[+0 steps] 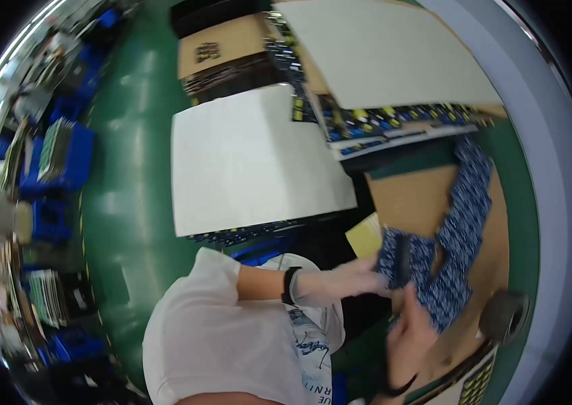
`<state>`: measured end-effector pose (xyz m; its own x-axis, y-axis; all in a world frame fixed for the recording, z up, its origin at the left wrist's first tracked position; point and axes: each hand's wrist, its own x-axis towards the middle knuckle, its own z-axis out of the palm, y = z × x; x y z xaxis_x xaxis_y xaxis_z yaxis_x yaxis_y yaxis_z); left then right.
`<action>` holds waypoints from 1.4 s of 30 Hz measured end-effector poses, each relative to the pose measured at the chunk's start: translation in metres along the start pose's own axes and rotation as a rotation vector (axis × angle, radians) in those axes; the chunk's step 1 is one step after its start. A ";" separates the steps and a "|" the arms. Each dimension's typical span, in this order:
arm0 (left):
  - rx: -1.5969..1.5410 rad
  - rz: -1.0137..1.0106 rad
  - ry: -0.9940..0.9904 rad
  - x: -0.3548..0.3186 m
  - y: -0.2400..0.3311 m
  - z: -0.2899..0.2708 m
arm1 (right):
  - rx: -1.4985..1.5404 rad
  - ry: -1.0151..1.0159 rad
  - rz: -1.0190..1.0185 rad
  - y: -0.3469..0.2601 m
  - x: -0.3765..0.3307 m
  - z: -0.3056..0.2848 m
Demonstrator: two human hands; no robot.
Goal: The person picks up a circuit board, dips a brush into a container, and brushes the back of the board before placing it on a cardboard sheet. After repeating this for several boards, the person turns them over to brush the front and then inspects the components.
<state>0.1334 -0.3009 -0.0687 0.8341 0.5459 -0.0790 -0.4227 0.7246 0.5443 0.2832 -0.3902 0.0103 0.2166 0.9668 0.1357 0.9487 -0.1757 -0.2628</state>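
Blue-and-white speckled pieces (465, 223) form a bent shape on brown cardboard at the right. My left hand (357, 278), whitish and blurred, grips the near left edge of the speckled shape; its fingertips are partly hidden there. A short dark strip (403, 260) lies across that same part. My right hand (413, 334) is just below the strip, its fingers apart and one fingertip close to the strip's lower end. Motion blur hides whether that fingertip touches. Both wrists carry black bands.
Brown cardboard (414, 196) lies under the pieces, with yellow paper (365, 236) at its left edge. A grey roll (504, 317) stands at the right. White boards (252, 162) top stacks ahead, beside a cardboard box (225, 50). Blue bins (73, 158) line the far left, across a green floor.
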 end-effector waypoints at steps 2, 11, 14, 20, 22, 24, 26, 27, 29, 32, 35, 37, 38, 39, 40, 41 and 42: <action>0.115 -0.007 0.070 -0.007 0.006 -0.011 | -0.033 -0.008 0.089 0.004 0.007 -0.002; 0.285 -0.112 0.102 -0.012 0.039 0.007 | -0.106 0.026 0.054 0.025 0.010 -0.001; 0.354 -0.097 0.190 -0.010 0.029 0.017 | 0.184 0.243 -0.146 0.005 -0.007 0.001; 0.464 0.044 0.159 -0.008 0.015 -0.005 | -0.042 0.175 0.148 0.038 0.001 0.014; 0.502 0.000 0.097 -0.003 0.013 -0.001 | 0.060 0.266 0.004 0.022 0.001 0.015; 0.575 -0.017 0.103 -0.004 0.015 0.011 | 0.063 0.242 0.000 0.021 -0.011 0.019; 0.578 0.000 0.075 -0.005 0.012 0.010 | 0.124 0.157 -0.109 0.023 -0.015 0.026; 0.578 0.029 0.070 -0.006 0.010 0.009 | 0.117 0.165 -0.096 0.027 -0.012 0.028; 0.578 0.058 0.054 -0.005 0.006 0.001 | 0.085 0.215 -0.018 0.040 -0.005 0.025; 0.539 0.107 -0.002 0.003 0.009 -0.029 | 0.091 0.247 -0.031 0.029 -0.011 0.024; 0.519 0.091 0.016 0.001 0.003 -0.011 | 0.116 0.248 -0.156 0.024 -0.014 0.024; 0.507 0.079 0.014 0.003 0.001 -0.008 | 0.017 0.277 0.011 0.050 -0.003 0.024; 0.515 0.078 0.018 0.003 0.003 -0.013 | -0.032 0.292 0.098 0.055 -0.002 0.021; 0.523 0.077 0.021 0.003 0.005 -0.018 | -0.035 0.300 0.106 0.052 -0.006 0.021; 0.533 0.080 0.026 0.005 0.010 -0.022 | 0.029 0.292 -0.007 0.037 -0.009 0.021; 0.539 0.083 0.020 0.005 0.010 -0.024 | 0.093 0.283 -0.124 0.022 -0.013 0.021; 0.523 0.074 0.013 0.004 0.009 -0.026 | 0.157 0.272 -0.245 0.013 -0.012 0.021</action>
<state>0.1236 -0.2814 -0.0859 0.8029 0.5952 -0.0331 -0.2440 0.3788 0.8927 0.2877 -0.4004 -0.0150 0.0614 0.8884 0.4549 0.9376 0.1050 -0.3316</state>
